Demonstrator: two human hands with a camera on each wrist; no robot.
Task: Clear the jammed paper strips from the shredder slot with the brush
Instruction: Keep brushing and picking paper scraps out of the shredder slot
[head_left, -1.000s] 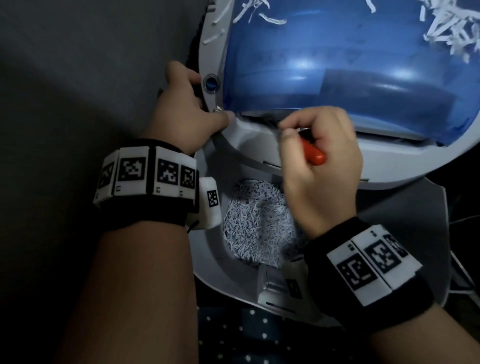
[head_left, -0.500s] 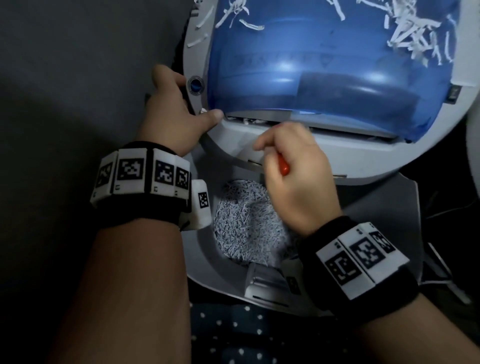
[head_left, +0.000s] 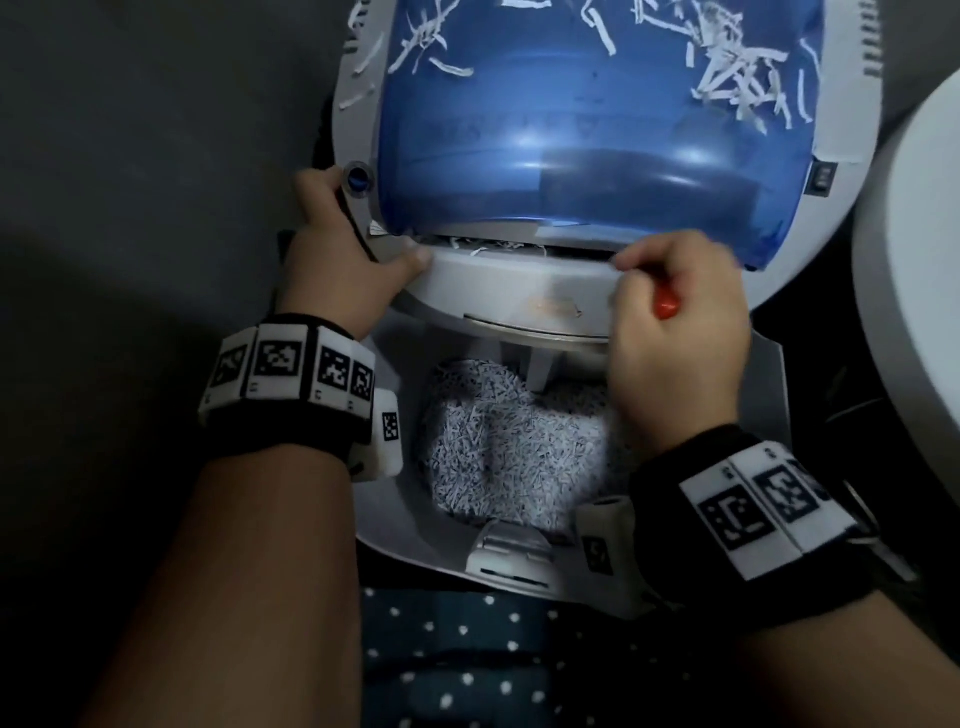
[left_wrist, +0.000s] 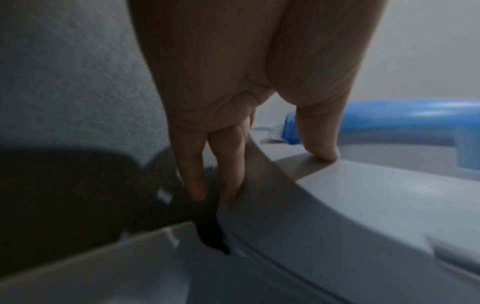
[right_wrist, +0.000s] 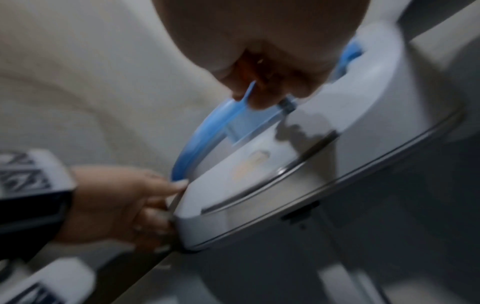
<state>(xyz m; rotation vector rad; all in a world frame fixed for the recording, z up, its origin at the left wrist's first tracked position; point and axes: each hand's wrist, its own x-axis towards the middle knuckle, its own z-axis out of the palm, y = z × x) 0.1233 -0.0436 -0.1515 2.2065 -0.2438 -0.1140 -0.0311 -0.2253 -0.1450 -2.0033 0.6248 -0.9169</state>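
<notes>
Head view, looking down on a grey shredder (head_left: 498, 291) with a blue cover (head_left: 592, 135). The left hand (head_left: 337, 260) grips the shredder's left edge: its thumb (left_wrist: 320, 144) presses on the top surface just beside the cover's corner, while two fingers (left_wrist: 194, 181) curl down over the rim, clamped on the housing. The right hand (head_left: 675, 332) is closed around the brush (head_left: 666, 307), of which only the orange handle end shows below the curled fingers; the bristles are hidden. This hand sits at the right part of the slot (head_left: 519, 248), its fingertips touching the front lip.

White paper strips (head_left: 485, 249) poke from the slot's left half, between the two hands. More loose strips (head_left: 737, 78) lie scattered on top of the cover. Below the shredder head, an open bin (head_left: 395, 519) holds a heap of shreds (head_left: 509, 447).

Right wrist view, blurred: the right hand (right_wrist: 272, 61) is bunched at the cover's (right_wrist: 197, 139) edge, and the left hand (right_wrist: 124, 201) holds the far corner of the shredder (right_wrist: 259, 181). Both wrists carry bands with black-and-white markers (head_left: 291, 364).
</notes>
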